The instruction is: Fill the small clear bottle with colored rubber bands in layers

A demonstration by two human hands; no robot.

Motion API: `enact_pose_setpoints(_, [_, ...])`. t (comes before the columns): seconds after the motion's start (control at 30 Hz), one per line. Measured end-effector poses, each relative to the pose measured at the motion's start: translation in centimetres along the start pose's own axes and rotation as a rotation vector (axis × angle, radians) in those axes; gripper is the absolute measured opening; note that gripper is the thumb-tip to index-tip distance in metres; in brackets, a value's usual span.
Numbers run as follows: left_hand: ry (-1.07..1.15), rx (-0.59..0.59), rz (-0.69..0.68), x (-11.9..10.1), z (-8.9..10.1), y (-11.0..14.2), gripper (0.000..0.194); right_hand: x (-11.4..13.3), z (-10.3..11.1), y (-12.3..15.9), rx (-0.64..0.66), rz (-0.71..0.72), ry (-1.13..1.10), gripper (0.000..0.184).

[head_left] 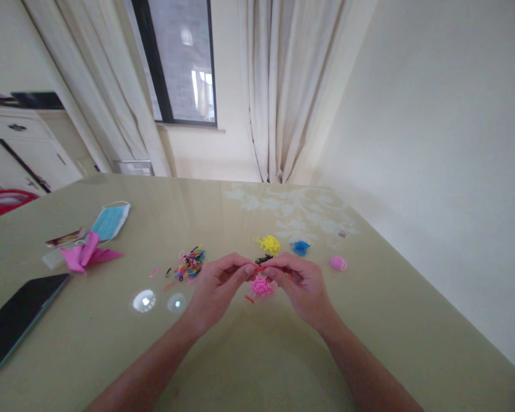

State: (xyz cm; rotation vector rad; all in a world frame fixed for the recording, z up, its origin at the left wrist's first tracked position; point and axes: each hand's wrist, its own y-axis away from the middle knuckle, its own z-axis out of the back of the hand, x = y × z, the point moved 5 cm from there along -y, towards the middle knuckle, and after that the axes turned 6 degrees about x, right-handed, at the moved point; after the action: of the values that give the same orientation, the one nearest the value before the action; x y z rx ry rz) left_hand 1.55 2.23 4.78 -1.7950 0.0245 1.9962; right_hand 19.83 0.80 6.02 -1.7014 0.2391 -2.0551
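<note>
Between my fingertips is a small red rubber band [258, 268]. My left hand [218, 286] pinches its left end and my right hand [298, 284] pinches the other. Just below the fingers lies a pile of pink rubber bands [262, 287], with a loose red band [249, 299] beside it. Black bands [264, 260] show partly behind my hands. Farther back are a yellow pile [269, 244] and a blue pile [300, 248]. A mixed-colour heap of bands [191, 264] sits left of my left hand, which covers its edge.
A pink round item [337, 263] lies at the right. On the left are a pink folded-paper piece [88, 254], a blue face mask [110, 221] and a dark phone or tablet [21, 317]. The glossy table [257, 366] meets the wall on the right.
</note>
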Motion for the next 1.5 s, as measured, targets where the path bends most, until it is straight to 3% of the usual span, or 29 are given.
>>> enact_pose_setpoints(0.13, [-0.31, 0.022, -0.024, 0.5, 1.0, -0.5, 0.029, -0.2, 2.1, -0.5, 0.005, -0.048, 0.055, 0.016])
enact_pose_setpoints(0.27, [-0.652, 0.285, 0.087, 2.4, 1.7, -1.1, 0.02, -2.0, 5.9, -1.0, 0.124, -0.254, 0.169, 0.019])
enact_pose_setpoints(0.4, [-0.73, 0.508, 0.248, 4.1, 1.7, -0.8, 0.018, -4.9, 9.2, -0.8, 0.236, -0.428, 0.307, 0.022])
enact_pose_setpoints(0.57, [-0.713, 0.619, 0.25, 4.5, 0.6, -0.2, 0.018, -7.0, 10.4, -0.6, 0.289, -0.435, 0.516, 0.016])
enact_pose_setpoints(0.77, [-0.659, 0.621, 0.224, 4.3, 0.1, -0.3, 0.015, -7.0, 9.8, -0.7, 0.288, -0.377, 0.541, 0.014])
enact_pose_setpoints(0.93, [-0.716, 0.619, 0.192, 4.1, -0.1, -0.1, 0.016, -6.9, 9.5, -0.6, 0.288, -0.43, 0.576, 0.009])
enact_pose_setpoints(1.07, [-0.732, 0.609, 0.152, 3.9, -0.5, 0.1, 0.011, -5.9, 8.9, -1.0, 0.221, -0.333, 0.59, 0.009])
enact_pose_setpoints(1.2, [-0.52, 0.516, 0.074, 2.4, -0.6, 0.0, 0.008, -3.4, 5.6, -1.4, 0.232, -0.181, 0.46, 0.02])
enact_pose_setpoints(1.33, [-0.473, 0.296, -0.102, 0.0, 0.0, 0.2, 0.005, -1.3, 1.6, -0.9, 0.306, -0.113, 0.228, 0.029])
enact_pose_setpoints(1.5, [-0.51, 0.216, -0.196, -1.1, -0.2, 0.7, 0.005, -0.6, 0.5, -0.4, 0.279, -0.018, 0.183, 0.026])
